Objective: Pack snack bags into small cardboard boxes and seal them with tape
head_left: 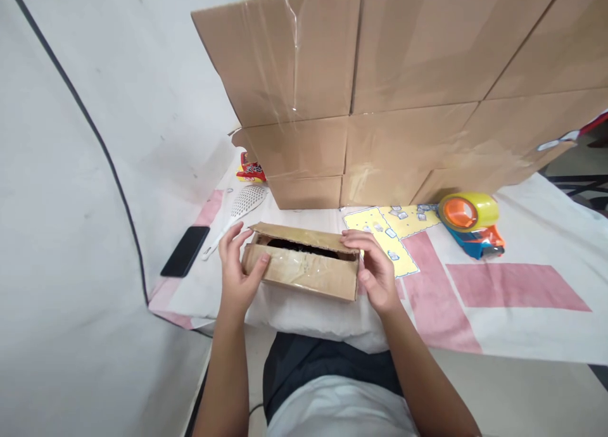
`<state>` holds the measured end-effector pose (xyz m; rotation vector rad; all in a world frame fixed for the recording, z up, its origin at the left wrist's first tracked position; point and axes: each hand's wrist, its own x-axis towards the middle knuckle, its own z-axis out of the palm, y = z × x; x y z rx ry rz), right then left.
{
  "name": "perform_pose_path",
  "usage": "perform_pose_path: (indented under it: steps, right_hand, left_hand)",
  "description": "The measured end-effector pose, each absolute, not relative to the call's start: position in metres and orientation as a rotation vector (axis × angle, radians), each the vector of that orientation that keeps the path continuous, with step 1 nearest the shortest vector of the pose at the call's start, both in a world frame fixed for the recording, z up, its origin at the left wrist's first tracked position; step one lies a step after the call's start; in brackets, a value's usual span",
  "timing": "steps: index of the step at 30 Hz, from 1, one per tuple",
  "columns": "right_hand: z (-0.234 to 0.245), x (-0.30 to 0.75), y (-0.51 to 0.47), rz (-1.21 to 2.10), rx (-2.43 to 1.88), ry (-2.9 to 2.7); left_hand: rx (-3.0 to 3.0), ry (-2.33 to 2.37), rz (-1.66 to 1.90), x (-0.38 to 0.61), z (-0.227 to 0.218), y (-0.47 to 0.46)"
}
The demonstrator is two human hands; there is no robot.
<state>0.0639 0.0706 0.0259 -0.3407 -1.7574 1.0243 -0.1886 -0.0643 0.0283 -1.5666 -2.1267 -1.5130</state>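
Note:
A small cardboard box [308, 272] lies in front of me near the table's front edge, its top flaps partly raised with a gap between them. Something black [294, 244] shows through that gap; its kind I cannot tell. Around the box's left end, my left hand [239, 269] grips it with the thumb on the front flap. My right hand [377, 269] holds the right end, fingers on the rear flap and thumb by the end wall. Clear tape shines on the front flap.
A tall cardboard panel [403, 63] stands behind the box. On the left are a black phone [185, 251], a white slotted spoon [247, 202] and a red packet [250, 170]. A tape dispenser [475, 225] sits right, beside yellow paper [380, 234]. A wall [71, 234] borders the left.

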Motion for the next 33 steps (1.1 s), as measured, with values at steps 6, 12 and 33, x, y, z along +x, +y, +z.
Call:
perform_pose_path:
  steps: [6, 12, 33]
  right_hand:
    - [0.033, 0.065, 0.068, 0.794, -0.427, -1.934]
    - [0.033, 0.065, 0.066, 0.716, -0.447, -2.002]
    - [-0.003, 0.231, 0.129, 0.982, -1.189, -1.155]
  left_hand:
    - [-1.782, -1.957, -1.129, -0.176, 0.038, -0.07]
    - [-1.973, -1.951, -0.806, -0.141, 0.047, -0.071]
    - [-1.924, -1.907, -0.686, -0.134, 0.046, -0.071]
